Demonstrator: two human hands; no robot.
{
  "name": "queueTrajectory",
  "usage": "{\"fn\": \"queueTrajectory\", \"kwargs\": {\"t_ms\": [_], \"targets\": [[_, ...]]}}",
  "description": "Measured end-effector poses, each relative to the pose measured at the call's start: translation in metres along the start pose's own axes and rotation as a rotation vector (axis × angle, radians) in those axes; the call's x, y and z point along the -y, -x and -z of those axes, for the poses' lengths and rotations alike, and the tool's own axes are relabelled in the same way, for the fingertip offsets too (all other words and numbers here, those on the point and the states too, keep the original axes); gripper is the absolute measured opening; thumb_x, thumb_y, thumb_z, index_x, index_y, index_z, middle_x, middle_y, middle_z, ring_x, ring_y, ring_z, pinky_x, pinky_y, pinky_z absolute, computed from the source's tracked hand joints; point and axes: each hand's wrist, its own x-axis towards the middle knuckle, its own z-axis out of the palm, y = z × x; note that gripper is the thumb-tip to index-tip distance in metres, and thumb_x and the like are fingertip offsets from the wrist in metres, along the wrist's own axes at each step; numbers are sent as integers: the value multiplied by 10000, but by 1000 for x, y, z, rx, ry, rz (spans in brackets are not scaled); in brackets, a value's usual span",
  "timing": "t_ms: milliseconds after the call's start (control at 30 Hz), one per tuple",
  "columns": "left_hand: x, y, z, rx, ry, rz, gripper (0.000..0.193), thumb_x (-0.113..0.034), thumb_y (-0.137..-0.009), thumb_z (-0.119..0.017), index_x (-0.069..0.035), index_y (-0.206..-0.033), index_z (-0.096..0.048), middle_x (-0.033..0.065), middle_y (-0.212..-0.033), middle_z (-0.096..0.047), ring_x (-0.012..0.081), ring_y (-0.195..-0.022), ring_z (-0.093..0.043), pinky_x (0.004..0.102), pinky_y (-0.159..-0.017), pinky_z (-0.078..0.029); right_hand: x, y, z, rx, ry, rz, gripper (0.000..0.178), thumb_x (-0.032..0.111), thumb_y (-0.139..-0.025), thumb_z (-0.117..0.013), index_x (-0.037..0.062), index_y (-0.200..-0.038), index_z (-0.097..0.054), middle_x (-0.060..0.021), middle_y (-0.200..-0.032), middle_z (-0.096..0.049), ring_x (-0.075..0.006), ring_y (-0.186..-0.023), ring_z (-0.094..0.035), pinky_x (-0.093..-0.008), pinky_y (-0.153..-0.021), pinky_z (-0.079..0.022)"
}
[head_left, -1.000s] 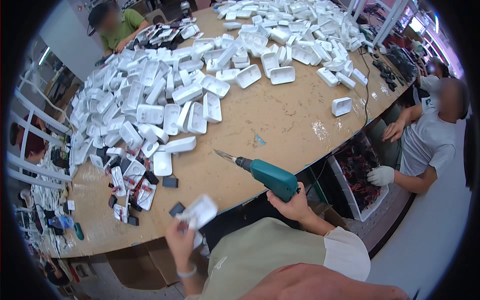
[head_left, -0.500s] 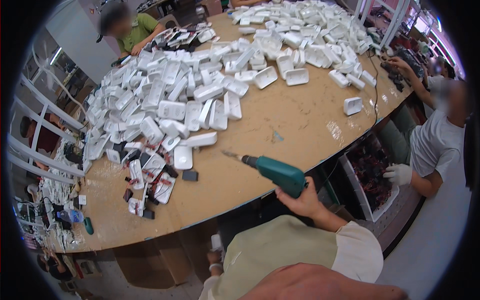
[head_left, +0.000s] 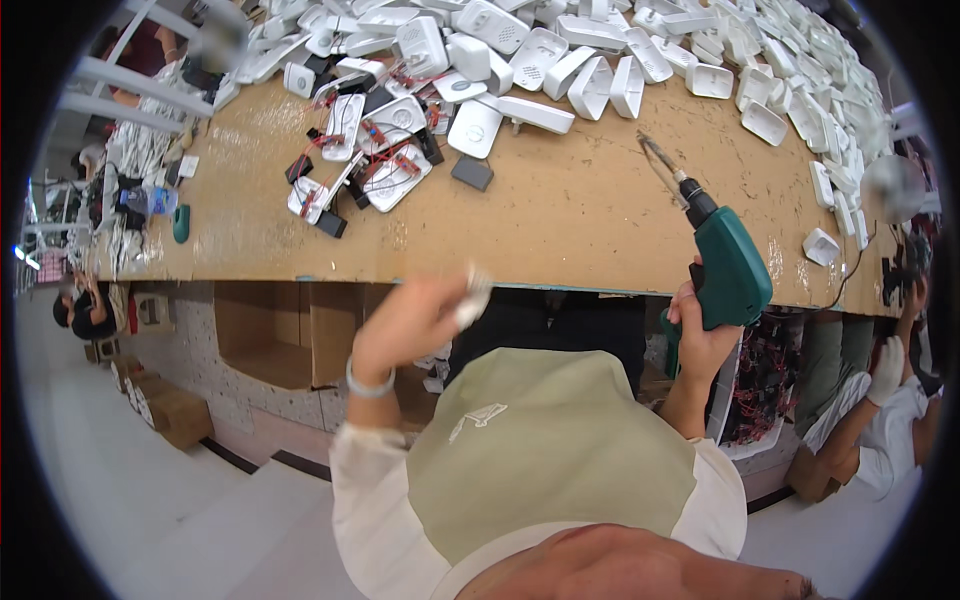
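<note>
My right hand [head_left: 706, 332] is wrapped round the handle of a green soldering gun [head_left: 735, 265]. Its long metal tip points up and to the left, over the table. My left hand [head_left: 410, 320] is in front of the table's near edge, closed on a small white piece [head_left: 474, 298] that is blurred by motion. Ahead of the hands lies a cluster of white plastic housings [head_left: 398, 175] with red and black wires and black blocks. A single dark grey block [head_left: 472, 173] rests apart, just right of that cluster.
White plastic housings [head_left: 590, 85] are heaped along the far side of the brown table [head_left: 540, 235]. An open cardboard box [head_left: 262, 330] stands below its edge. At the right sits a co-worker with a white-gloved hand [head_left: 886, 372], beside a bin of dark wired parts [head_left: 765, 385].
My left hand has risen from low beside my body toward the table edge with the white piece. The soldering gun now points more steeply upward, and the view has turned left and down.
</note>
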Motion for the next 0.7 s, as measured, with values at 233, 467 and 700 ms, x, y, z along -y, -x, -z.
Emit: {"fn": "queueTrajectory", "kwargs": {"t_ms": [233,467,700], "targets": [[36,-195,7,-524,-1142,-543,133,-129,-808,-623,-69,-920,-661,98,-953,-668,289,-1023,-615,423,-869,-469,9,11,11,-120,-10,16,354,-99,-891,-583,-84,-1243,-552,-121,-940,-643,-109,-549,-504,-256,-508,-440],[17,-116,-71,-478,-994,-511,59,-123,-764,-635,-71,-792,-634,76,-893,-622,242,-857,-601,336,-669,-459,-4,5,29,-113,-26,-18,362,-76,-897,-567,-75,-1259,-551,-72,-768,-571,-105,-564,-486,-240,-541,-416],[21,-60,-7,-957,-680,-295,137,-70,-726,-718,-38,-846,-660,133,-886,-640,332,-814,-620,447,-717,-509,-1,-9,7,-118,-23,2,360,-66,-911,-572,-74,-1269,-538,-71,-795,-587,-93,-552,-480,-243,-520,-426]]}}
